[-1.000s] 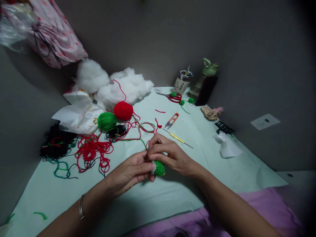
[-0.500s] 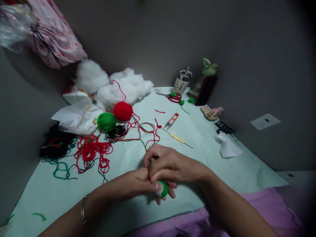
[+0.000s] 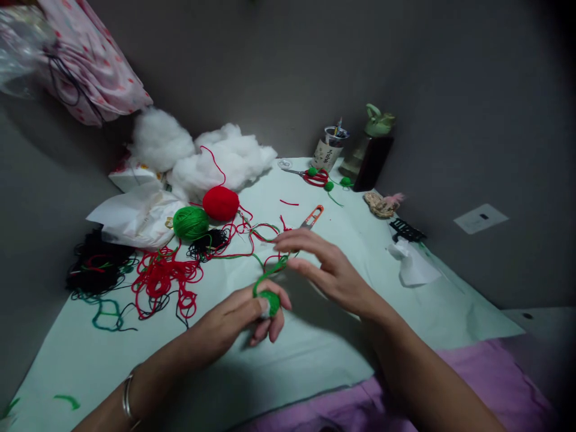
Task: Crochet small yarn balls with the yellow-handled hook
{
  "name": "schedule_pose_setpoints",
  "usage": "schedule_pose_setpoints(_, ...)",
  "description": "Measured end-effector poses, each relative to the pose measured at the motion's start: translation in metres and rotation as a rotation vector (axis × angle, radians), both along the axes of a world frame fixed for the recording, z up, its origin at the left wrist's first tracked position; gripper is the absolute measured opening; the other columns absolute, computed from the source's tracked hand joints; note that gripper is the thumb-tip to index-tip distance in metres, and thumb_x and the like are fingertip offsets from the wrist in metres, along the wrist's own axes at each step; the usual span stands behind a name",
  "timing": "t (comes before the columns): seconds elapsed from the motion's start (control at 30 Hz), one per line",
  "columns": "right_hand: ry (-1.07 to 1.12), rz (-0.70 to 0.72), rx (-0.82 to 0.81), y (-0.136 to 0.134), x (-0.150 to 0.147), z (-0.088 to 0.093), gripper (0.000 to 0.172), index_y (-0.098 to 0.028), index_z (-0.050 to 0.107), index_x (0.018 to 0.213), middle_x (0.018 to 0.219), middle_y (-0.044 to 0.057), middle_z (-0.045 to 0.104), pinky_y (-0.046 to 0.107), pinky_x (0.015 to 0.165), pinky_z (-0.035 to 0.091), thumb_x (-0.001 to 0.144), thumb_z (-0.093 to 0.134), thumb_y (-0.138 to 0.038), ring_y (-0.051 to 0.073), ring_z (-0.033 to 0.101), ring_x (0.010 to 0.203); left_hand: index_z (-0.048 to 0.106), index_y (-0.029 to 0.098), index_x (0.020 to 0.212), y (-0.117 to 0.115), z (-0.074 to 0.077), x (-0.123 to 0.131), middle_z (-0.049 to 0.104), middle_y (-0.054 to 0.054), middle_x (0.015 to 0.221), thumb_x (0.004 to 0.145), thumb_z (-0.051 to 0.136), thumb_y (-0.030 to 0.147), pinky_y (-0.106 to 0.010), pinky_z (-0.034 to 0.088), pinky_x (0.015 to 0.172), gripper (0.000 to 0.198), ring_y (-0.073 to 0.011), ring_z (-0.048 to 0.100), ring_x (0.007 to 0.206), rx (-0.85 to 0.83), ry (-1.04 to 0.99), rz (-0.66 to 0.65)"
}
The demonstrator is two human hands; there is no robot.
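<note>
Left hand (image 3: 234, 315) grip pinches small green crocheted ball (image 3: 271, 302): white stuffing (image 3: 264, 308) shows, opening unclosed. Attached green yarn strand (image 3: 269, 274) reaches right hand (image 3: 335, 273); fingers extended, pinch indeterminable.

The person is wearing a thin, silver-coloured bangle (image 3: 127, 396) on the wrist just behind the left hand (image 3: 234, 315), its narrow band catching a little light. Both forearms are showing bare, the one behind the right hand (image 3: 333, 270) appearing well to the right of the bangle. Further right of the bangle, a soft pinkish-purple garment (image 3: 495, 384) is covering the lap.
</note>
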State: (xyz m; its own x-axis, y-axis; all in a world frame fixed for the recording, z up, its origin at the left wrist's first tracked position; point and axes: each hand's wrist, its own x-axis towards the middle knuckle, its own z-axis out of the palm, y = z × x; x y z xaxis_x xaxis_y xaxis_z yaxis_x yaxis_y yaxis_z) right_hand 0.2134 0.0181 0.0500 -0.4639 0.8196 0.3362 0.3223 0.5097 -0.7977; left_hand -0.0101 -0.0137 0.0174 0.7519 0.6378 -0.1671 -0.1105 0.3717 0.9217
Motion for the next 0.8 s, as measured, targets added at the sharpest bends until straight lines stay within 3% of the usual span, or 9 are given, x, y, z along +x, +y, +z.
schedule_pose_setpoints(0.07, -0.228, -0.266, 0.067, 0.009, 0.009, -0.004, 0.022, -0.02, 0.064, 0.122, 0.119, 0.011, 0.067, 0.039, 0.097, 0.049, 0.104, 0.055, -0.027, 0.024, 0.063, 0.11, 0.061, 0.018, 0.107, 0.002, 0.002, -0.003, 0.061, 0.0, 0.076, 0.101, 0.049, 0.037, -0.026, 0.035, 0.058, 0.023, -0.0118, 0.044, 0.059, -0.033, -0.058, 0.108)
schedule_pose_setpoints(0.13, -0.591, -0.46, 0.061, 0.018, 0.018, -0.011, 0.03, -0.018, 0.059, 0.132, 0.126, 0.015, 0.064, 0.042, 0.094, 0.047, 0.102, 0.055, -0.023, 0.029, 0.06, 0.114, 0.062, 0.018, 0.103, 0.003, 0.005, -0.006, 0.06, 0.0, 0.075, 0.1, 0.052, 0.035, -0.025, 0.035, 0.057, 0.02, -0.0113, 0.044, 0.059, -0.048, -0.085, 0.202)
schedule_pose_setpoints(0.2, -0.867, -0.527, -0.008, 0.025, 0.024, -0.019, 0.038, -0.016, 0.055, 0.137, 0.127, 0.018, 0.062, 0.042, 0.089, 0.045, 0.099, 0.054, -0.016, 0.033, 0.058, 0.114, 0.063, 0.018, 0.101, 0.003, 0.007, -0.009, 0.061, 0.001, 0.074, 0.1, 0.052, 0.033, -0.025, 0.035, 0.056, 0.019, -0.0111, 0.044, 0.059, -0.04, -0.105, 0.27)
schedule_pose_setpoints(0.3, -0.94, -0.498, -0.083, 0.03, 0.028, -0.028, 0.036, -0.013, 0.059, 0.13, 0.113, 0.019, 0.064, 0.037, 0.076, 0.042, 0.096, 0.049, -0.009, 0.031, 0.061, 0.1, 0.063, 0.019, 0.104, 0.003, 0.009, -0.01, 0.062, 0.0, 0.078, 0.102, 0.05, 0.033, -0.026, 0.039, 0.06, 0.019, -0.0123, 0.047, 0.064, 0.02, -0.122, 0.333)
schedule_pose_setpoints(0.47, -0.806, -0.394, -0.137, 0.031, 0.028, -0.029, 0.026, -0.015, 0.068, 0.105, 0.098, 0.011, 0.064, 0.031, 0.069, 0.036, 0.09, 0.049, -0.006, 0.022, 0.058, 0.084, 0.058, 0.024, 0.126, 0.005, 0.008, -0.009, 0.068, -0.003, 0.11, 0.107, 0.044, 0.032, -0.032, 0.041, 0.09, 0.025, -0.0165, 0.057, 0.089, 0.227, 0.059, 0.442)
schedule_pose_setpoints(0.6, -0.566, -0.257, -0.199, 0.026, 0.023, -0.016, 0.017, -0.016, 0.065, 0.097, 0.09, 0.005, 0.064, 0.027, 0.068, 0.04, 0.098, 0.049, -0.021, 0.016, 0.056, 0.076, 0.058, 0.026, 0.121, 0.006, 0.005, -0.011, 0.066, -0.003, 0.118, 0.106, 0.045, 0.033, -0.033, 0.04, 0.092, 0.021, -0.018, 0.055, 0.093, 0.351, 0.189, 0.536)
schedule_pose_setpoints(0.73, 0.113, 0.05, -0.595, 0.006, 0.005, -0.008, 0.037, -0.016, 0.061, 0.086, 0.071, -0.001, 0.059, 0.022, 0.051, 0.031, 0.104, 0.047, -0.045, 0.009, 0.042, 0.054, 0.062, 0.027, 0.123, 0.007, 0.003, -0.012, 0.064, -0.004, 0.122, 0.103, 0.052, 0.038, -0.033, 0.04, 0.097, 0.025, -0.0213, 0.056, 0.109, 0.383, 0.308, 0.614)
schedule_pose_setpoints(0.8, 0.307, 0.248, -0.798, -0.006, -0.008, -0.009, 0.039, -0.016, 0.061, 0.086, 0.066, -0.001, 0.064, 0.022, 0.045, 0.025, 0.103, 0.05, -0.049, 0.006, 0.035, 0.044, 0.061, 0.026, 0.126, 0.007, 0.002, -0.011, 0.065, -0.004, 0.119, 0.102, 0.053, 0.04, -0.033, 0.041, 0.097, 0.028, -0.0221, 0.058, 0.111, 0.369, 0.324, 0.618)
